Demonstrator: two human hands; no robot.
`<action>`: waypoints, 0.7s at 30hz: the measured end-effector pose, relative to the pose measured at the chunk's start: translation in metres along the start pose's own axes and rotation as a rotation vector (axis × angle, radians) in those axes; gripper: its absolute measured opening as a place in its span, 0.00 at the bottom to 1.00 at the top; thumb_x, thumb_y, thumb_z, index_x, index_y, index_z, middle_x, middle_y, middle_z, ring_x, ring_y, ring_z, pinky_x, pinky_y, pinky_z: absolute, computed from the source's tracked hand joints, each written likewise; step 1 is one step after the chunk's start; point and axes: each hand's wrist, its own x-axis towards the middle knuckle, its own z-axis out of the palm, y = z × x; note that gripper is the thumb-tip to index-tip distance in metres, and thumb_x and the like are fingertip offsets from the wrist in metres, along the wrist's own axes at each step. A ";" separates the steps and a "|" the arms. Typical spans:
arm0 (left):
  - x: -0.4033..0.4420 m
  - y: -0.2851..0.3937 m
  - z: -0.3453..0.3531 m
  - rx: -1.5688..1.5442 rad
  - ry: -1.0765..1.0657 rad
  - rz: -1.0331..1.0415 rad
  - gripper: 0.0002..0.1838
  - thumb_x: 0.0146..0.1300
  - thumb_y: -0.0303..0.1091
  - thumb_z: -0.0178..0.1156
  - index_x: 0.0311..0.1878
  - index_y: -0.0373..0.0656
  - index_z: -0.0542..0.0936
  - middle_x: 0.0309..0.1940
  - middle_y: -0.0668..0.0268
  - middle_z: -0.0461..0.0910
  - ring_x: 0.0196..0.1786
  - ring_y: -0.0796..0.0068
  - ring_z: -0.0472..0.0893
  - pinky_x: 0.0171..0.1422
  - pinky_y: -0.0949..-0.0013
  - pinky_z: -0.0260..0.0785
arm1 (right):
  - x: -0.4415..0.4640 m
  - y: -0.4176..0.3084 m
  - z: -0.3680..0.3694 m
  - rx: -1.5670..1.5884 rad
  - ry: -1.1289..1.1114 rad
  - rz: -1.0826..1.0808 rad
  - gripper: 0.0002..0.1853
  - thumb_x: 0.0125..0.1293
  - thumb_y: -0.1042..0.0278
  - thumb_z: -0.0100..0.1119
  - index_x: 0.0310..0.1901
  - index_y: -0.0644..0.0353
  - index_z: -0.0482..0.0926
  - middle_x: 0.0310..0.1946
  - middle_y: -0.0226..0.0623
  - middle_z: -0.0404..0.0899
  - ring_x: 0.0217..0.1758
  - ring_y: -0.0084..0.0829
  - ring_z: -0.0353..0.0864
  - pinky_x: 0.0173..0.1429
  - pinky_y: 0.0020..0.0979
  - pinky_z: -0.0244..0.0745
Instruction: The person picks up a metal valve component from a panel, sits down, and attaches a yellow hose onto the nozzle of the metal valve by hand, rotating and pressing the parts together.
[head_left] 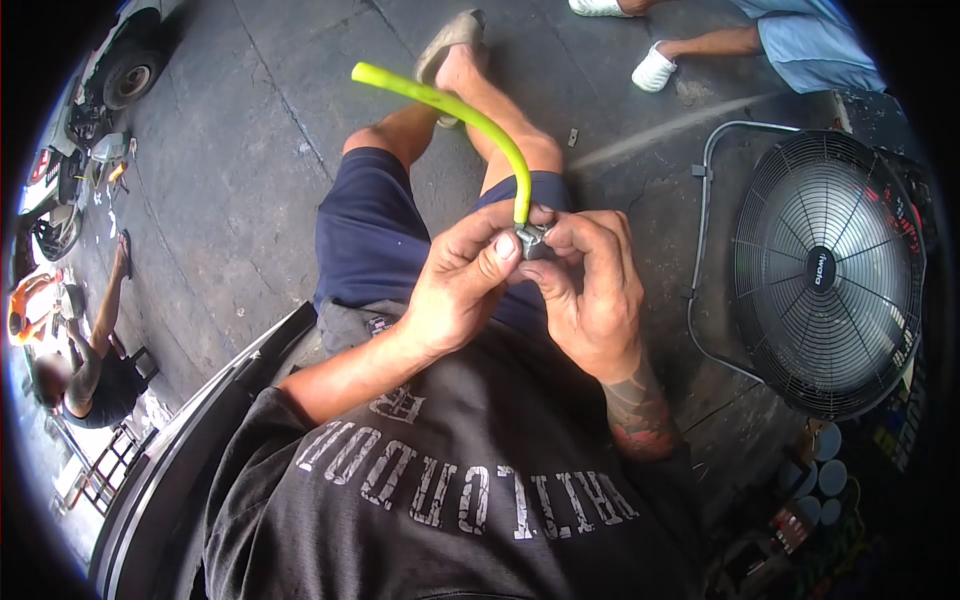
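Observation:
A small metal part (532,238) sits between my two hands, above my lap. From it a bright yellow-green hose (470,113) rises and curves away to the upper left, its far end free. My left hand (465,275) pinches the metal part from the left, with the thumb near the hose's lower end. On the right, my right hand (598,285) has its thumb and index finger closed on the same part. The fingers cover much of the part, so its exact shape is hard to make out.
A large round fan (828,270) on a tubular frame stands at the right. Another person's legs (715,43) show at the top right. People and a vehicle wheel (128,80) are at the left. Cans (831,478) are at the lower right.

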 end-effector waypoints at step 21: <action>0.001 -0.004 -0.003 -0.020 0.013 -0.048 0.20 0.76 0.34 0.52 0.64 0.32 0.70 0.56 0.59 0.77 0.58 0.71 0.78 0.62 0.68 0.73 | -0.001 0.015 -0.005 -0.055 -0.065 -0.110 0.16 0.58 0.69 0.71 0.43 0.60 0.73 0.36 0.37 0.73 0.38 0.41 0.75 0.42 0.41 0.73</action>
